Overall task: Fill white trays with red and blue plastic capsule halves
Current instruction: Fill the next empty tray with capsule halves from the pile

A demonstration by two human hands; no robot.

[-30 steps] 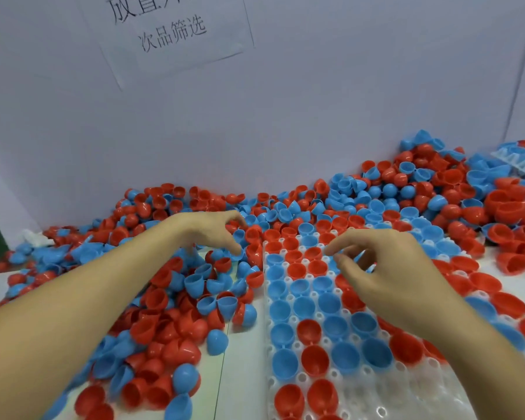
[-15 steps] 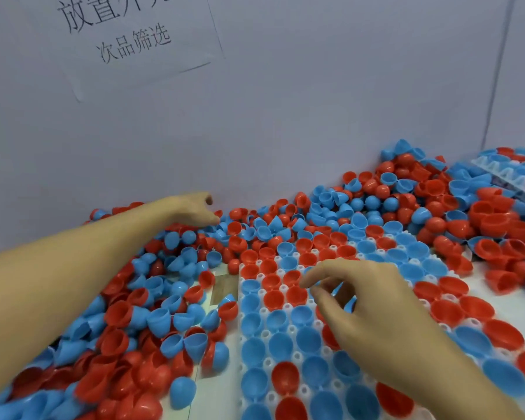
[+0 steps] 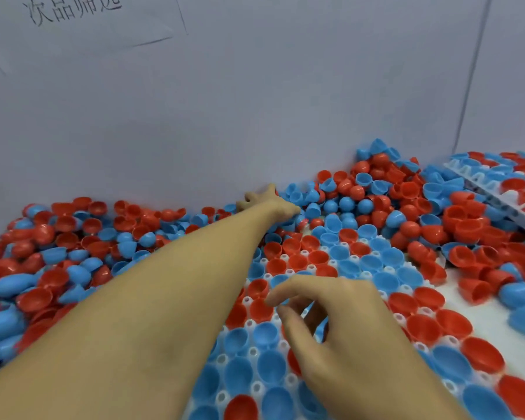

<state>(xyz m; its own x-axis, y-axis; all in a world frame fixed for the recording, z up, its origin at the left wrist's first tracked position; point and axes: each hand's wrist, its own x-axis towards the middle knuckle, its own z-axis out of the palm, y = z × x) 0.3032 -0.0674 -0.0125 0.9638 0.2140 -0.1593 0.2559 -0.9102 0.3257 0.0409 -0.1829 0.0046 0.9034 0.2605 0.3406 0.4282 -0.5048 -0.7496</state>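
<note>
Red and blue capsule halves [image 3: 340, 213] under left hand [image 3: 267, 204], grip unclear, right hand [image 3: 340, 322] fingers [image 3: 281, 294] apart above tray [image 3: 250, 359]

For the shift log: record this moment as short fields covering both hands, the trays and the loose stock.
left hand: stretched far forward into the loose capsule halves by the back wall
right hand: curled above the near tray; contents of its fingers unclear
near tray: mostly filled, red and blue halves open side up
second tray: far right, filled, tilted on the heap
loose stock: heaped left, back and right
</note>
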